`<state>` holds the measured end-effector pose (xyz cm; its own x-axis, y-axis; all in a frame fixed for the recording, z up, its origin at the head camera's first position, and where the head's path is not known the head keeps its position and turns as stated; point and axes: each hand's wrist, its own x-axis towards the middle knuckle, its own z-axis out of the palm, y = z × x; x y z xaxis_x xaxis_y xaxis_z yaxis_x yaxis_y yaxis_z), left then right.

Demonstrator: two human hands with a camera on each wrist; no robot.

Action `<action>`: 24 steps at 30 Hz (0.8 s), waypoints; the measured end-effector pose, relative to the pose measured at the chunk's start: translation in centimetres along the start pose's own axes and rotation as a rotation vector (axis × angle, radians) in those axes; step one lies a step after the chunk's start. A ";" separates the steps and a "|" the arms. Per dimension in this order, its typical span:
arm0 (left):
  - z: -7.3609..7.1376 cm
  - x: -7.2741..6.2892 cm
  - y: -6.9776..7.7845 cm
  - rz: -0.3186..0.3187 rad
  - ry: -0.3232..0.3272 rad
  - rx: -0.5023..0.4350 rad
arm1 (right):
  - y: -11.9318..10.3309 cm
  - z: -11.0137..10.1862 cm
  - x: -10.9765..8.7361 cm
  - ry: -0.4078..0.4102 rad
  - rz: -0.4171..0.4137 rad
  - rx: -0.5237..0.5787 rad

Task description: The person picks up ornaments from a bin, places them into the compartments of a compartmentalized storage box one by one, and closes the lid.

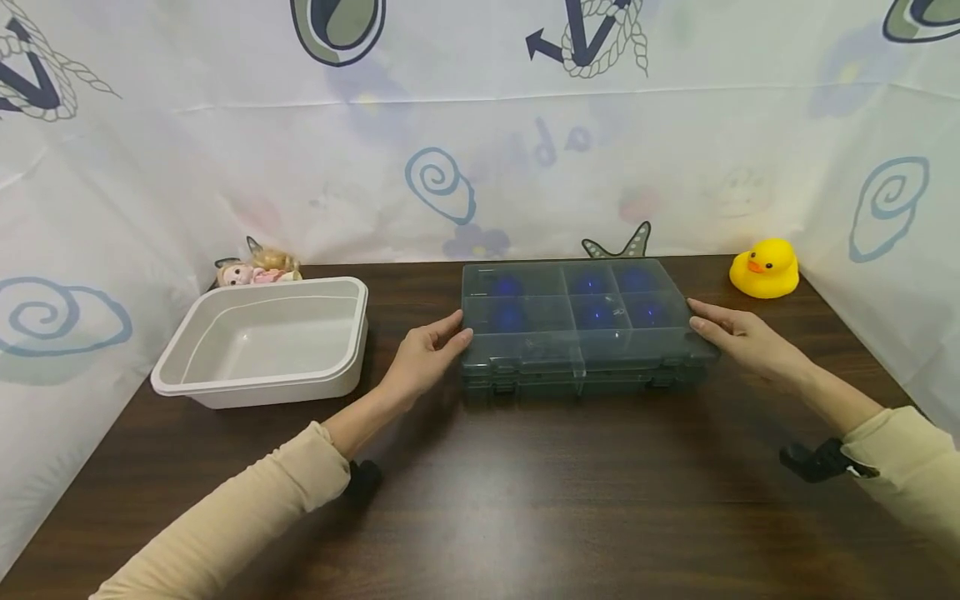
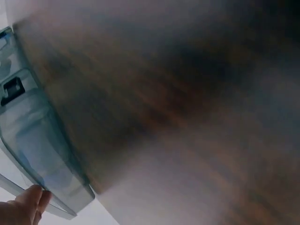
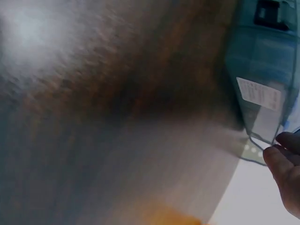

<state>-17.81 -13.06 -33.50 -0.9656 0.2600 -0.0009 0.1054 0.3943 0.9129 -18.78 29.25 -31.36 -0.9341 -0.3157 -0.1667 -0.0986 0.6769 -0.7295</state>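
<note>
A translucent grey-green compartment box (image 1: 536, 350) lies on the table, its lid down; blue patches show through several of its sections. My left hand (image 1: 425, 357) holds its left edge with thumb and fingers. At the opposite edge my right hand (image 1: 742, 340) holds the box the same way. The left wrist view catches the left fingertips (image 2: 36, 199) on the rim of the box (image 2: 42, 140), near a dark latch (image 2: 12, 90). In the right wrist view, the right fingers (image 3: 280, 164) touch a corner beside a white label (image 3: 259, 93).
Left of the box stands a white plastic basin (image 1: 262, 333), with a small doll (image 1: 255, 273) behind it. A yellow rubber duck (image 1: 765, 268) sits at the back right. Printed white curtains (image 1: 525, 183) enclose the dark wooden table (image 1: 540, 500) at the back and sides.
</note>
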 end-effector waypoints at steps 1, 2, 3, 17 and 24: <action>0.1 -0.1 0.0 -0.009 -0.011 0.014 | 0.1 0.1 0.0 -0.006 0.006 0.010; 0.2 -0.1 0.0 -0.015 -0.020 0.031 | 0.2 0.3 0.0 -0.008 0.005 0.011; 0.2 -0.2 -0.1 -0.025 -0.025 0.044 | 0.3 0.4 0.0 -0.008 0.000 0.016; 1.8 -0.6 0.4 -0.067 0.000 0.187 | 1.2 2.5 -0.4 0.162 -0.140 -0.117; 2.1 -0.4 0.3 -0.084 -0.012 0.249 | -1.2 3.9 -0.9 0.505 -0.329 -0.109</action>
<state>-16.87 -11.22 -34.03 -0.9706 0.2274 -0.0784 0.0821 0.6196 0.7806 -16.48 26.15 -32.96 -0.8934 -0.1838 0.4100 -0.4191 0.6699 -0.6128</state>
